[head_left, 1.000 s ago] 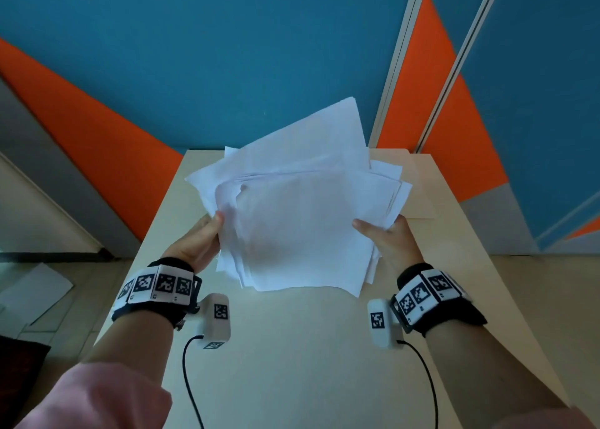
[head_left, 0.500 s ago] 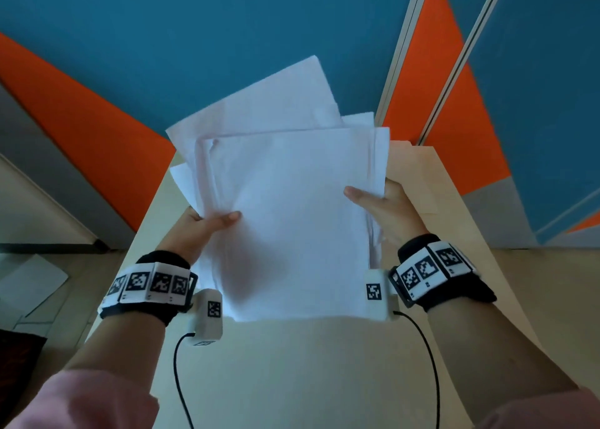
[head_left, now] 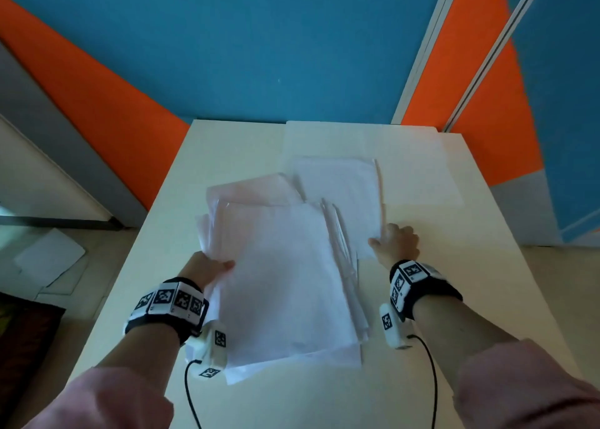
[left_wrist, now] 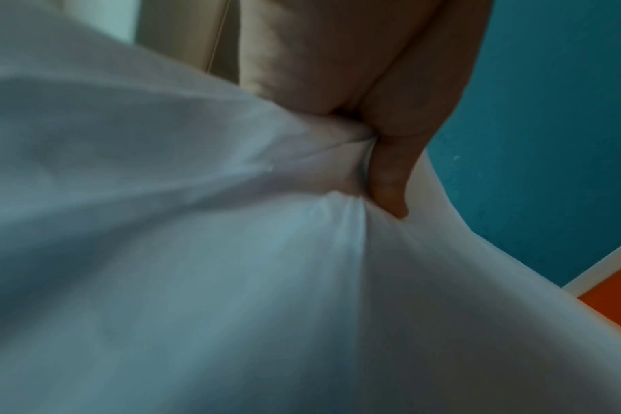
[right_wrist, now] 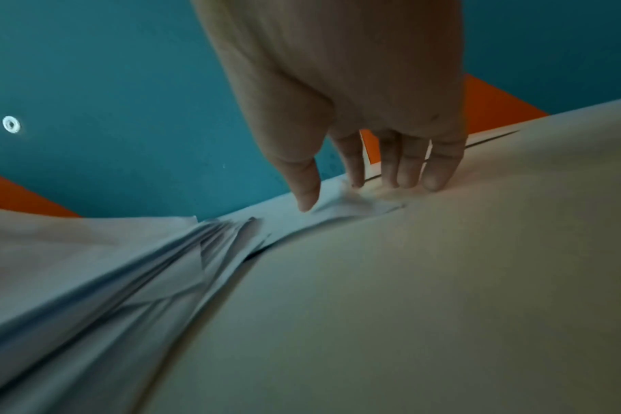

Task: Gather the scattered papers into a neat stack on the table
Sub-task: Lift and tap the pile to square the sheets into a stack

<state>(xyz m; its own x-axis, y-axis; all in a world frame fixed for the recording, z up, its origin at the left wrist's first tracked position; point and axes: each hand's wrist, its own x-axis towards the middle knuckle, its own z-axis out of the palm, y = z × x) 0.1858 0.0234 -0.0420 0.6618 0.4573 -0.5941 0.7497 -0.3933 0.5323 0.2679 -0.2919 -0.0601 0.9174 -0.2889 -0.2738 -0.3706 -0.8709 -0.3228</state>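
Note:
A rough pile of white papers (head_left: pixel 285 276) lies on the pale table (head_left: pixel 480 266), its sheets fanned out along the right edge. My left hand (head_left: pixel 211 267) grips the pile's left edge; in the left wrist view the thumb (left_wrist: pixel 390 173) presses into the rumpled paper (left_wrist: pixel 195 252). A loose sheet (head_left: pixel 337 194) lies behind and to the right of the pile. My right hand (head_left: pixel 393 243) is at its near right corner. There the thumb lies on the sheet (right_wrist: pixel 337 207) and the fingertips (right_wrist: pixel 433 182) touch down at its rumpled edge, beside the pile (right_wrist: pixel 124 280).
A larger pale sheet (head_left: pixel 415 159) lies flat at the table's back right. A blue and orange wall (head_left: pixel 259 55) stands right behind the table. On the floor to the left lie a white sheet (head_left: pixel 48 256) and a dark object (head_left: pixel 26 337).
The pile, held up in both hands before, now lies on the table. My right hand has let go of it and moved right to the loose sheet. The left hand still grips the pile.

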